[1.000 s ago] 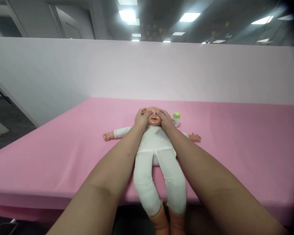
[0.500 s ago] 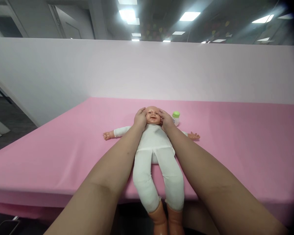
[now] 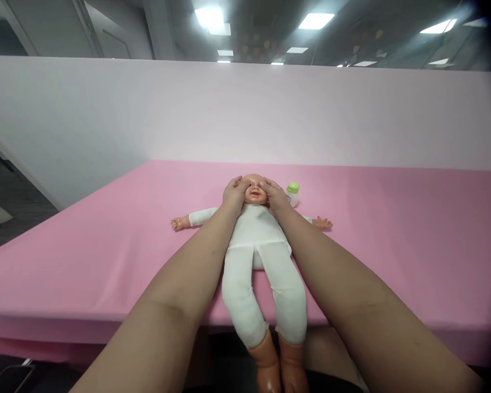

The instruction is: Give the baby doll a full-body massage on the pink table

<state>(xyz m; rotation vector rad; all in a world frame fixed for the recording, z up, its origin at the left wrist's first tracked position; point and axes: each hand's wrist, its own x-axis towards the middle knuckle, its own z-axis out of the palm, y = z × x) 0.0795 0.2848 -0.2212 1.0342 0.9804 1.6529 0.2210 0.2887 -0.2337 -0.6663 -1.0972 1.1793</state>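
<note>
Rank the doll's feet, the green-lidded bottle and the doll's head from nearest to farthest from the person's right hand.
1. Doll's head: touching the right hand, at its left.
2. Green-lidded bottle: just to the right, partly hidden.
3. Doll's feet: farthest, past the near edge of the pink table.

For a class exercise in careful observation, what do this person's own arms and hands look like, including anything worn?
The left arm and right arm are bare as far as the picture shows, with no sleeves or watch in view, and taper toward the wrists. The left hand and right hand are ungloved; no ring can be made out.
</note>
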